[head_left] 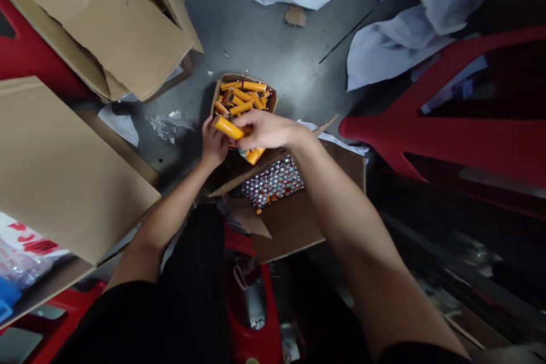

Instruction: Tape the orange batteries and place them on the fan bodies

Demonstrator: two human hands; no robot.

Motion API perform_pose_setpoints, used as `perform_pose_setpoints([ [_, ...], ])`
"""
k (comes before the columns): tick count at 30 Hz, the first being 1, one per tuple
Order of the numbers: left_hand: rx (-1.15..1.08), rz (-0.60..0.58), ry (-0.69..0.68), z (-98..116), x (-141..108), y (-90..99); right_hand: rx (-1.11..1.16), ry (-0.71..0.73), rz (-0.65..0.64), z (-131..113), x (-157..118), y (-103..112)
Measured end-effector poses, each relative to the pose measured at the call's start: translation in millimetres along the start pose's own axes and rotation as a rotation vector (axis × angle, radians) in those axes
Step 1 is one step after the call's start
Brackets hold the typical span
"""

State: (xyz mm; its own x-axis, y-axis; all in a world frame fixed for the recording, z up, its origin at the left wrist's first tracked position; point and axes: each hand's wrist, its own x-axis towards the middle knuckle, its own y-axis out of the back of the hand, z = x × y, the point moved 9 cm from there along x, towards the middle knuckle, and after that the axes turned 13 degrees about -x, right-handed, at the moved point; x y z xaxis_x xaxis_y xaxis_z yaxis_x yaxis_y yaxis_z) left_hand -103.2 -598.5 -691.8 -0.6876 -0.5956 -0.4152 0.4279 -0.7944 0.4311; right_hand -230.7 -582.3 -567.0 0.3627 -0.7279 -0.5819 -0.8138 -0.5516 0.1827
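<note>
The left hand (214,142) is at the near left edge of a small open cardboard box (216,91) of loose orange cylinders (242,107); whether it grips anything, I cannot tell. Just right of it, the right hand (267,129) has its fingers closed around a few orange tubes (229,127), above the gap between that box and a larger carton (294,227) packed with upright cylinders (273,183).
</note>
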Motion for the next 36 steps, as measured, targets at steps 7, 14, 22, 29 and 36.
perform_pose_setpoints([
  [7,-0.41,0.327,0.095,-32,23,15.1,-0.69,-0.23,0.082,42,67,-12],
  [14,-0.345,0.332,0.003,-31,36,7.1,-0.558,-0.133,0.087,21,35,-8],
  [22,-0.297,0.346,0.13,-50,35,17.6,-0.588,-0.436,0.362,63,-4,75],
  [29,0.17,-0.255,-0.036,-31,-50,-35.6,-0.719,-0.859,0.005,155,-17,29],
  [36,0.355,-0.434,0.121,-61,-73,-83.9,-0.754,-0.623,0.119,144,-83,-48],
])
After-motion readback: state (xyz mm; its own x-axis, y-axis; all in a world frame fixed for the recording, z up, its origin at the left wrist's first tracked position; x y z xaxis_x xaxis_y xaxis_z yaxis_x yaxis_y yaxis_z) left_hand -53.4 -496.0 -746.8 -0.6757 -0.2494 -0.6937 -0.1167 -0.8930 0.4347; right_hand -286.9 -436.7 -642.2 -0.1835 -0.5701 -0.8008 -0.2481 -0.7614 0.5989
